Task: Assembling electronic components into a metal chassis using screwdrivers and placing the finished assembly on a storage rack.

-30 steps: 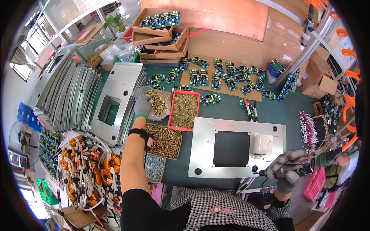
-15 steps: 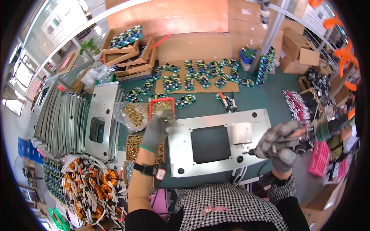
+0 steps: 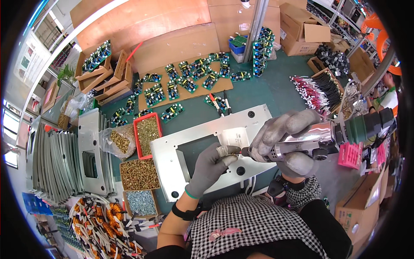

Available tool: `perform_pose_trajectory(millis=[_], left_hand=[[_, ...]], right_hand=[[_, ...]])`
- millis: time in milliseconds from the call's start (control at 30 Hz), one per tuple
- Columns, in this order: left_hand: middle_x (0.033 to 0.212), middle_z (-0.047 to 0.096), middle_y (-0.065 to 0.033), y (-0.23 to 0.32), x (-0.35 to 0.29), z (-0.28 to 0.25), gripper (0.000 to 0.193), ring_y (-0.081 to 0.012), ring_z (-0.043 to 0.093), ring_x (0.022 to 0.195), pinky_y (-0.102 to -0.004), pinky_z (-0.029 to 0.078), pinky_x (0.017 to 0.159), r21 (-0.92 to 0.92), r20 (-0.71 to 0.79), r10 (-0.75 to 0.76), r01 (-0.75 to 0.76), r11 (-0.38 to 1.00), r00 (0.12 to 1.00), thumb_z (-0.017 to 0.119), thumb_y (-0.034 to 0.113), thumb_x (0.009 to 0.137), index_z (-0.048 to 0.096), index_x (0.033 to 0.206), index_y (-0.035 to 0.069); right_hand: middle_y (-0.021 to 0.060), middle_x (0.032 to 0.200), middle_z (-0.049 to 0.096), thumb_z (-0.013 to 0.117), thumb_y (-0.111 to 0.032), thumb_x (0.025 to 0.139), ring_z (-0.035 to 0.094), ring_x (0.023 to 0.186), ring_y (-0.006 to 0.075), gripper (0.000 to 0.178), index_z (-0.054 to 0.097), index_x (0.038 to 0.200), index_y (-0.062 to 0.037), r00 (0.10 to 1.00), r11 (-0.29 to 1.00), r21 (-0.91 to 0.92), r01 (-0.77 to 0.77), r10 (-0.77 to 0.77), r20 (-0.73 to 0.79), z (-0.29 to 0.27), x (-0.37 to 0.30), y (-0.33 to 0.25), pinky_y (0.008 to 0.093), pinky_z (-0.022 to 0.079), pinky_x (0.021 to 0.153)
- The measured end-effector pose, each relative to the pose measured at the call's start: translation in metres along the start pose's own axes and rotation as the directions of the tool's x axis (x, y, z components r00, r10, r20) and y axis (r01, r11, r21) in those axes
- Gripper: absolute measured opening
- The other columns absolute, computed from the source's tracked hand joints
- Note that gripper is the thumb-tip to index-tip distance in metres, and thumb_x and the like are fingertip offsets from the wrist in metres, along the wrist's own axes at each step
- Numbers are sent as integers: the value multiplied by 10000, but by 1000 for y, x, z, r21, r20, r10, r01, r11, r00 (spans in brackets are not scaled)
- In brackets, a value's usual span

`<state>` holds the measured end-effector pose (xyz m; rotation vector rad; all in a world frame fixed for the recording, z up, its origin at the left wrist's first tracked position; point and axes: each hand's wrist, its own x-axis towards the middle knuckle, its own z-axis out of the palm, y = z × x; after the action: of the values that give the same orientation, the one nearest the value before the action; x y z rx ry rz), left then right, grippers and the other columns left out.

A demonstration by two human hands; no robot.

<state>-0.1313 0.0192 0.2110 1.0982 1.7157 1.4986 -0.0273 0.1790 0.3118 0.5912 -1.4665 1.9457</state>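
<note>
My right hand (image 3: 284, 136), in a grey glove, is wrapped round a silver and green power screwdriver (image 3: 321, 131) that lies almost level, its tip toward the left. My left hand (image 3: 212, 166), gloved too, is pinched at that tip; whatever is between the fingertips is too small to make out. Both hands are above a flat silver metal panel (image 3: 166, 151) with a large rectangular opening and black round feet. A white block-shaped part (image 3: 235, 136) sits on the panel just behind the fingertips.
Left of the panel are a red bin (image 3: 147, 133) of small brass-coloured pieces, a box of brass screws (image 3: 140, 174) and a box of silver fasteners (image 3: 141, 203). Metal panels (image 3: 60, 159) stand stacked farther left. Circuit boards (image 3: 189, 84) lie behind; wire bundles (image 3: 308, 93) are at right.
My left hand has moved right from the red bin to the screwdriver's tip. The right hand has brought the screwdriver left, over the panel. The whole view has shifted and turned.
</note>
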Motion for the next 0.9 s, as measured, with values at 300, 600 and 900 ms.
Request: perform_pose_trajectory(millis=[300,600,900], left_hand=[[880,622,-76,-8,19,-1,218,-161,619,765,-272,487,662,68,-56,7,-4,998,998,723,122,745,683,952,65],[777,578,-73,-21,44,-13,269,-168,594,682,-261,481,631,230,-37,10,-1,973,999,752,130,705,668,950,58],[869,606,-141,-38,40,-9,943,-304,622,770,-359,494,673,427,89,-148,96,899,985,839,323,573,338,1335,83]], right_hand=[[194,999,570,561,-27,770,630,814,285,417,434,1167,-20,990,993,98,-72,83,-115,-22,0,14,407,546,601],[204,997,575,591,-61,773,630,776,299,451,417,1186,-17,977,992,67,-107,118,-178,-42,8,42,393,538,573],[192,965,575,614,-32,774,629,794,281,404,445,1141,-24,954,958,-189,-216,166,-251,-66,11,55,379,539,581]])
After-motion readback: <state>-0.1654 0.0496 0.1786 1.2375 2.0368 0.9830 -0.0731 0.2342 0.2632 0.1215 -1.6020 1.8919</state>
